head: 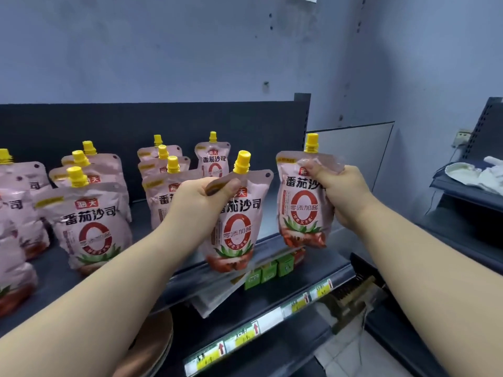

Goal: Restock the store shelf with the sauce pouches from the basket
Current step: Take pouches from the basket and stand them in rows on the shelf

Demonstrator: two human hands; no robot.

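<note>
Left fingers (231, 186): curled tight around the upper left corner of a pouch, thumb pressed on the front just below the spout.
Left hand (201, 200): closed on the left-held pouch (236, 227), which hangs upright with its yellow cap up and its bottom at the shelf's front edge.
Right fingers (315, 172): pinched shut on the crumpled top right corner of a second pouch.
Right hand (343, 191): gripping the right-held pouch (302, 208), upright, cap up, over the front right part of the shelf, beside the other held pouch but apart from it.
Shelf (152, 221): dark board with a dark back panel; its front edge runs down toward the lower left of the view.
Standing pouches (92, 221): pink, yellow-capped, in rows from back to front; one row at the left edge, one left of centre, one behind the left hand, and a single pouch (213, 161) near the back panel.
Right end of shelf: bare dark board behind the right-held pouch.
Green boxes (269, 270): small, on the level below, just under the front edge.
Price strip (258, 330): yellow and white labels with red arrows along the lower shelf's front edge.
Wall (190, 50): pale grey-blue, with small holes.
Neighbouring rack (473, 186): dark, at the right, carrying white cloth-like items.
Floor (348, 357): pale tiles at the lower right.
</note>
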